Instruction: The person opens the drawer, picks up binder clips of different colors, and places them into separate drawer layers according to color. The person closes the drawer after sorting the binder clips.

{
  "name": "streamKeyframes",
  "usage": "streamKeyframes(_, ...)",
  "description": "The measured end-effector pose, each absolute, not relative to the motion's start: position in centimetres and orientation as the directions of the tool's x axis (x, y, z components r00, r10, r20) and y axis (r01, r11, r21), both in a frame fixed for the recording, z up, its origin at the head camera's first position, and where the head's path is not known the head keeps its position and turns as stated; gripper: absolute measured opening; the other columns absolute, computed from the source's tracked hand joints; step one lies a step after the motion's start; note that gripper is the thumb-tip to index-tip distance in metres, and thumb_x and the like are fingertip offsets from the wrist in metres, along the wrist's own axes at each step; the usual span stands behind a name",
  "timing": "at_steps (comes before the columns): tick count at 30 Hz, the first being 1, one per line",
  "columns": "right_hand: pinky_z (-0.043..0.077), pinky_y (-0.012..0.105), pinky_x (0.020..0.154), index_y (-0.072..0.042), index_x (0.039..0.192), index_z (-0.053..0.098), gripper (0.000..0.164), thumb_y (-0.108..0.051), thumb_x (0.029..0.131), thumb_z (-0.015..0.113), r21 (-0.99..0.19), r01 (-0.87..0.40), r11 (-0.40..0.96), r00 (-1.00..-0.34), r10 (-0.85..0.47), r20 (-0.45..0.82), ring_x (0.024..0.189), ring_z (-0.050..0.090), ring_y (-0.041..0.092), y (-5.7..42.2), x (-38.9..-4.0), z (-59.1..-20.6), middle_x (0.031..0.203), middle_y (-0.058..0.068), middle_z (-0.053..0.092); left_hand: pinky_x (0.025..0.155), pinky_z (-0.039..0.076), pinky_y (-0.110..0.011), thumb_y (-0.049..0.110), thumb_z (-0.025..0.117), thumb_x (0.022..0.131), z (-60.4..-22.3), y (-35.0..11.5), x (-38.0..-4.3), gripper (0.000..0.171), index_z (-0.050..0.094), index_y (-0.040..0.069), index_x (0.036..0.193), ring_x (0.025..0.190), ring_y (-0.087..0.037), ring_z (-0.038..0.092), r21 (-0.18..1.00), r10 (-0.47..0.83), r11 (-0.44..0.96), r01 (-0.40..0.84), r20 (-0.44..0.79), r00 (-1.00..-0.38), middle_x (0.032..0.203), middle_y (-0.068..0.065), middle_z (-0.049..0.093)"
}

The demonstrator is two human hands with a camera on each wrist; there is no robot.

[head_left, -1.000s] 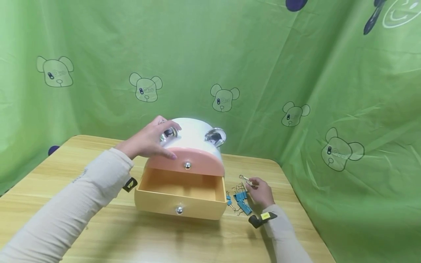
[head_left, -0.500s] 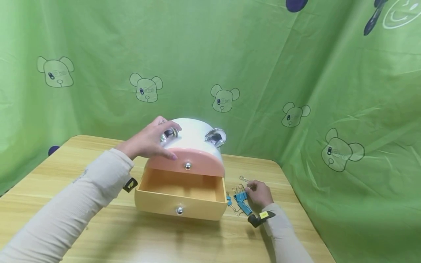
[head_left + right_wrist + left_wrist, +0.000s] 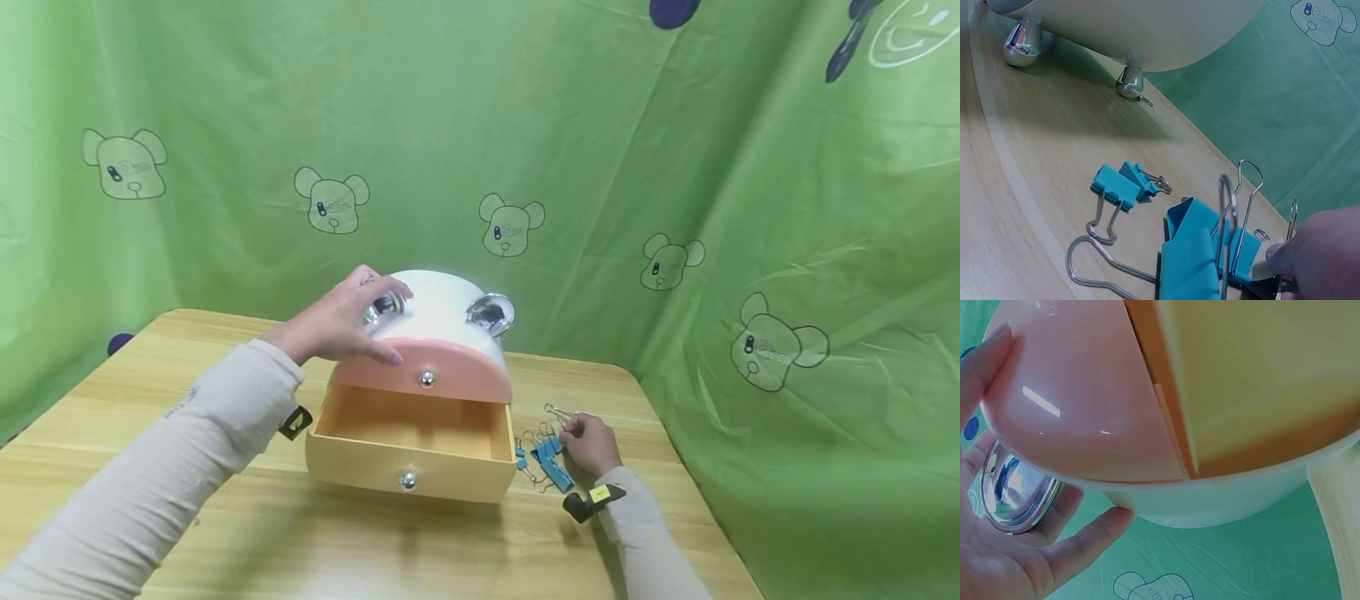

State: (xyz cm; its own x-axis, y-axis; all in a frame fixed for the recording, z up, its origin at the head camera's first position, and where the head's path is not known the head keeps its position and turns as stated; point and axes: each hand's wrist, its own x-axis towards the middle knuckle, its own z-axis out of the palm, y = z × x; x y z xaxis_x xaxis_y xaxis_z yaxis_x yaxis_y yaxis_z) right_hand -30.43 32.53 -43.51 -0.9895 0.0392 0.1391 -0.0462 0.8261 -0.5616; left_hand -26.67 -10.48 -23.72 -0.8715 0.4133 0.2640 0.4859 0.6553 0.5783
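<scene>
A small drawer box (image 3: 438, 287) with a white rounded shell stands on the table, its pink upper drawer (image 3: 465, 375) in and its yellow lower drawer (image 3: 360, 467) pulled out. My left hand (image 3: 341, 317) grips the box at its upper left, thumb on the pink front and fingers around the silver ear (image 3: 1016, 487). To the right of the box, my right hand (image 3: 592, 443) pinches a whitish binder clip (image 3: 1264, 265), partly hidden by the fingers. Several blue binder clips (image 3: 1188, 269) lie in a loose pile beside that hand.
Two smaller blue binder clips (image 3: 1116, 185) lie close to the box's right side. Silver ball feet (image 3: 1129, 82) hold the box off the wooden table (image 3: 225, 533). A green printed curtain (image 3: 420, 125) hangs behind and along the right.
My right hand has shifted slightly down and left with the whitish clip, toward the pile, where the upper blue clips have turned a little. My left hand has stayed on the box.
</scene>
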Motion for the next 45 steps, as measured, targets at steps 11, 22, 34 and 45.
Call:
streamKeyframes(11, 0.050, 0.049, 0.081, -0.004, 0.086, 0.062, 0.006, -0.007, 0.086, 0.067, -0.559, -0.044, 0.828, -0.987, 0.052, 0.155, 0.089, 0.063, 0.032, 32.6, -30.4, -43.5, 0.091, 0.012, 0.068, 0.096, 0.043, -0.056, 0.031, 0.093, 0.060, -23.5, -10.7, -26.5, 0.085, 0.052, 0.020, 0.133, 0.110, -0.030, 0.048, 0.577, 0.405, 0.667, 0.472, 0.251, -0.879, 0.126, -0.016, 0.040)
streamKeyframes(22, 0.047, 0.044, 0.074, -0.005, 0.093, 0.060, 0.006, -0.011, 0.090, 0.060, -0.634, 0.019, 0.773, -0.977, 0.148, 0.151, 0.085, 0.058, 0.032, 32.1, -30.5, -42.2, 0.110, 0.021, 0.063, 0.097, 0.042, -0.054, 0.030, 0.093, 0.061, -23.6, -11.0, -26.2, 0.081, 0.054, 0.022, 0.131, 0.110, -0.029, 0.047, 0.586, 0.387, 0.671, 0.454, 0.245, -0.889, 0.124, -0.013, 0.039)
streamKeyframes(34, 0.045, 0.038, 0.065, -0.004, 0.100, 0.059, 0.011, -0.013, 0.093, 0.058, -0.659, -0.014, 0.752, -0.974, 0.140, 0.180, 0.070, 0.055, 0.026, 31.8, -30.1, -40.9, 0.109, 0.023, 0.061, 0.095, 0.044, -0.053, 0.035, 0.093, 0.061, -24.0, -11.0, -26.3, 0.080, 0.054, 0.023, 0.130, 0.108, -0.028, 0.048, 0.581, 0.385, 0.667, 0.466, 0.267, -0.884, 0.123, -0.011, 0.039)
streamKeyframes(45, 0.044, 0.054, 0.087, -0.002, 0.102, 0.055, 0.014, -0.014, 0.094, 0.055, -0.652, -0.022, 0.758, -0.975, 0.127, 0.180, 0.103, 0.054, 0.042, 31.3, -29.8, -40.8, 0.119, 0.028, 0.057, 0.094, 0.045, -0.054, 0.034, 0.093, 0.060, -24.1, -11.1, -26.0, 0.080, 0.054, 0.024, 0.129, 0.108, -0.028, 0.048, 0.589, 0.373, 0.674, 0.446, 0.250, -0.894, 0.125, -0.011, 0.040)
